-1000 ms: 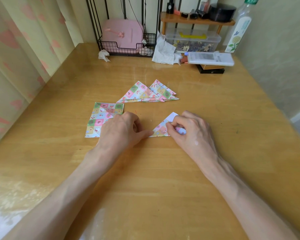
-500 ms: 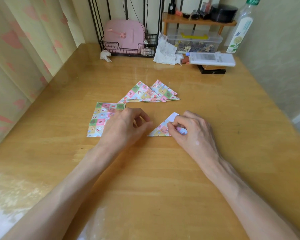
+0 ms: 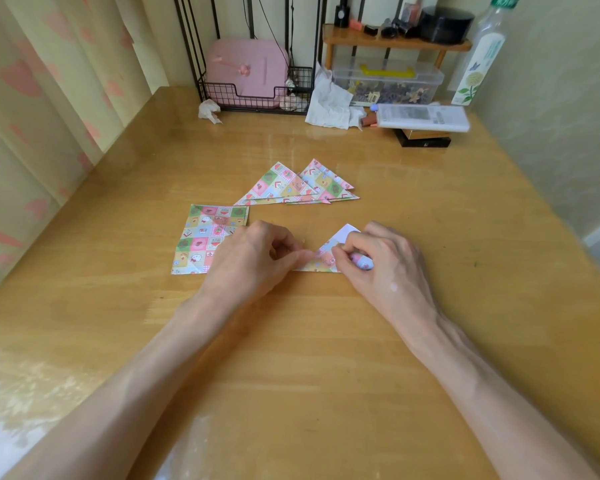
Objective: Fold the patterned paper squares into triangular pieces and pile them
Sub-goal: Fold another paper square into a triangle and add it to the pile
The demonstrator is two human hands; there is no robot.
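Nearest the camera, two bare forearms reach forward over the wooden table point(image 3: 326, 375) and close in on one small spot; the left hand point(image 3: 250, 259) has its fingers curled, thumb and forefinger meeting in a narrow pinch on the left corner of the half-folded piece point(image 3: 321, 256); the right hand point(image 3: 385, 265) has its fingers bent down onto the right half of that piece, covering much of it, and exactly what its fingertips grip is hidden. The piece lies flat on the table between the two hands; its long edge runs left to right along the near side and its point faces away, where a white flap point(image 3: 347, 233) shows uncovered past the right knuckles. I judge the crease is being firmed, with the transfer not yet begun. That move turns on one relation: the pile of triangles point(image 3: 291, 187) lies straight beyond the piece and a little to the left, apart from it, its long edges also running left to right; so the piece need only slide or lift away from the body without turning, and either hand is about equally near. The flat squares point(image 3: 201, 237) sit just left of the left hand, partly under it. Farther back stand a wire rack point(image 3: 253, 95), a crumpled tissue point(image 3: 208, 110) and a bottle point(image 3: 482, 53).
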